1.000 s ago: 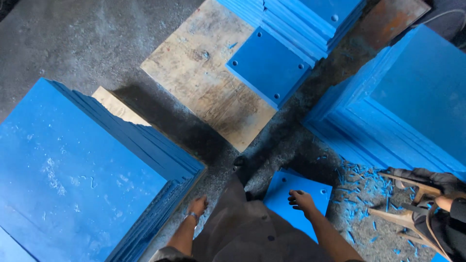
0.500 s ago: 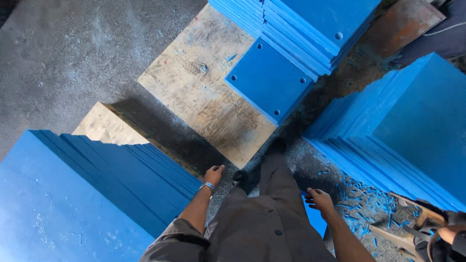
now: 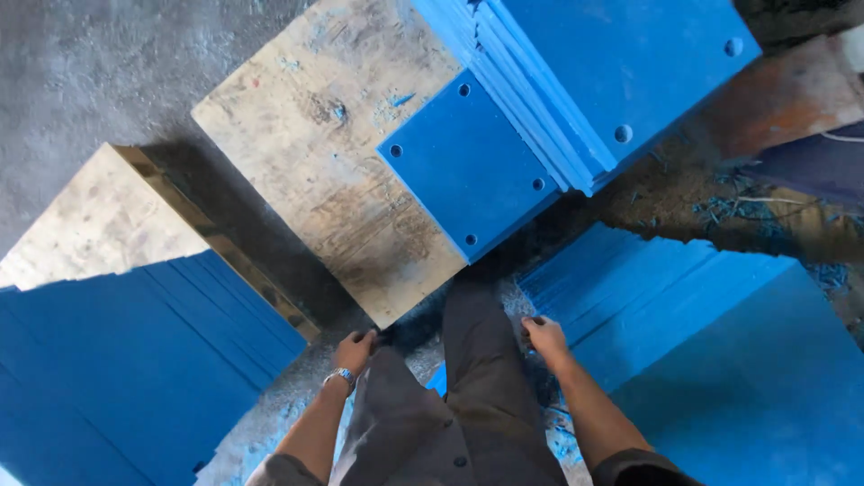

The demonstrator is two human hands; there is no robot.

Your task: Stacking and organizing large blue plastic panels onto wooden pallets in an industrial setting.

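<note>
Low in the frame both hands hang empty beside the grey trousers (image 3: 468, 405) — the left hand (image 3: 356, 349), a wristwatch (image 3: 340, 378) at its wrist, and the right hand (image 3: 545, 337), each with fingers loosely curled and holding nothing. Nearest the right hand is the fanned blue panel stack (image 3: 684, 360) at lower right. Straight ahead a single drilled blue panel (image 3: 468, 171) lies on a wooden board (image 3: 315, 153), partly under the upper-right blue stack (image 3: 612, 63). Another blue stack (image 3: 117, 369) crowds the lower left — grey floor (image 3: 90, 72) beyond.
</note>
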